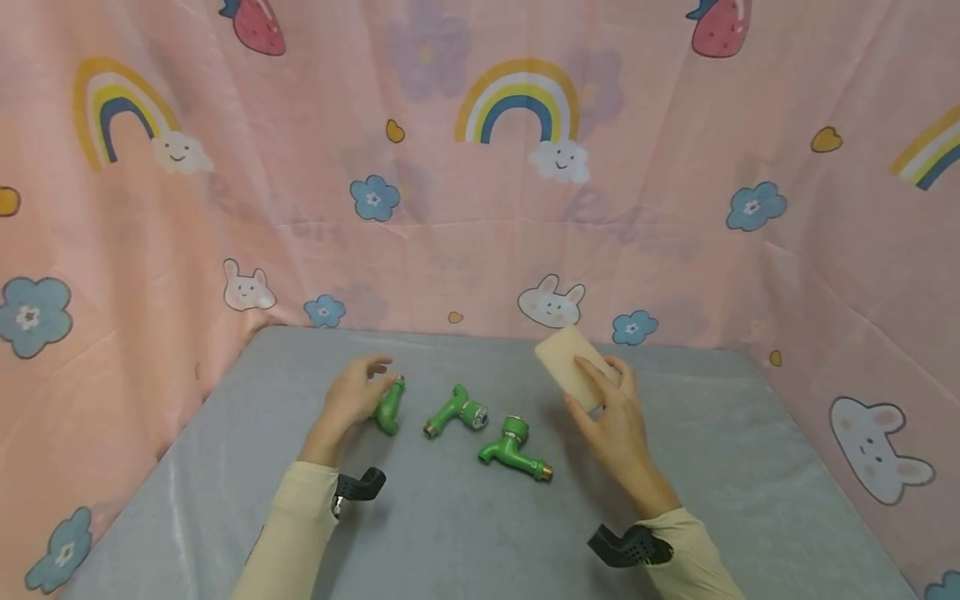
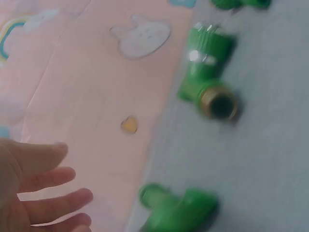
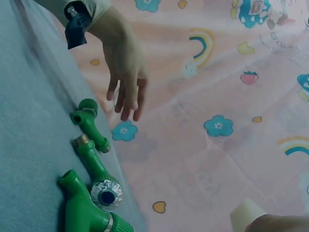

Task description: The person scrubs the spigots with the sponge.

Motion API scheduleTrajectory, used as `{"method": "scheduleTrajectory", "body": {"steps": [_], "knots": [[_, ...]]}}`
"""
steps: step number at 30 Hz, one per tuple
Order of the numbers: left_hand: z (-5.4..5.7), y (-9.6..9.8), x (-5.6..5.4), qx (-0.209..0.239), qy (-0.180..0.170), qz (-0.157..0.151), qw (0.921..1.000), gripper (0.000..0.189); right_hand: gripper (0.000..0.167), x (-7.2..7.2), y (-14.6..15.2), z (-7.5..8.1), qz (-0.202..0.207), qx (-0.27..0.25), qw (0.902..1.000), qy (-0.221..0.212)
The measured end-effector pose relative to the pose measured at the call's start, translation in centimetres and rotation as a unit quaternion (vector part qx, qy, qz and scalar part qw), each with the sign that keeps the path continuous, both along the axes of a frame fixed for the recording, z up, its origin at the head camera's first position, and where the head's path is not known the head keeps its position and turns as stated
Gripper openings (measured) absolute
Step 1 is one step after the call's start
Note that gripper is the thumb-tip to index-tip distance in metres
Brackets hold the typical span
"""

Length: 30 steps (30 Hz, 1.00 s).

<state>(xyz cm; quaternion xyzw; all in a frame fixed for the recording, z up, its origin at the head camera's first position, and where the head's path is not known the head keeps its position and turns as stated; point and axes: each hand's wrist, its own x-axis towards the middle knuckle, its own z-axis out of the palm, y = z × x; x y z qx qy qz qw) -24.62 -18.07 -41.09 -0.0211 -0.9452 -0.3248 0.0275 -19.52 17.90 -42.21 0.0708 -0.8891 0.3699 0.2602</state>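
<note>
My left hand point(image 1: 355, 393) hovers over the leftmost green faucet point(image 1: 388, 408), its fingers loose and apart from it. The right wrist view shows that same left hand point(image 3: 126, 63) with fingers hanging down, holding nothing. A cream-coloured, flat rectangular block point(image 1: 566, 362) is pinched between the thumb and fingers of my right hand point(image 1: 618, 421), raised above the table. Only a corner of the block point(image 3: 245, 213) shows in the right wrist view. Between the hands lie a middle green faucet point(image 1: 448, 410) with a silvery end and a right green faucet point(image 1: 512, 452) with a brass threaded end.
A grey cloth-covered table point(image 1: 450, 533) carries the three faucets. Behind and along both sides hangs a pink curtain point(image 1: 465, 250) printed with rainbows, rabbits and flowers, meeting the table's back edge. Black wrist mounts point(image 1: 630, 546) sit on both sleeves.
</note>
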Motion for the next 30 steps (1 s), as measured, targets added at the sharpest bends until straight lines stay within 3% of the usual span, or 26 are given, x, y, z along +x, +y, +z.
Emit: {"method": "scheduleTrajectory", "body": {"steps": [7, 13, 17, 21, 25, 30], "knots": [[0.0, -2.4, 0.1, -0.040, -0.040, -0.001, 0.9984, 0.047, 0.056, -0.1, 0.2, -0.1, 0.000, 0.010, 0.9999, 0.008], [-0.8, -3.3, 0.3, -0.089, -0.101, -0.017, 0.9907, 0.054, 0.056, -0.2, 0.2, -0.2, 0.008, 0.015, 0.9993, 0.033], [-1.3, -3.5, 0.2, -0.095, -0.118, -0.012, 0.9884, 0.054, 0.056, -0.4, 0.2, -0.2, 0.012, 0.012, 0.9994, 0.032], [-1.6, -3.8, 0.1, -0.083, -0.122, -0.006, 0.9890, 0.050, 0.055, -0.4, 0.0, -0.2, 0.014, 0.011, 0.9995, 0.025], [-1.7, -3.8, -0.2, -0.054, -0.114, -0.030, 0.9916, 0.051, 0.055, -0.3, 0.0, -0.2, 0.015, 0.013, 0.9995, 0.025], [-1.3, -3.0, -0.7, 0.048, -0.105, -0.045, 0.9923, 0.050, 0.055, -0.1, 0.0, -0.2, 0.020, 0.015, 0.9994, 0.025]]}}
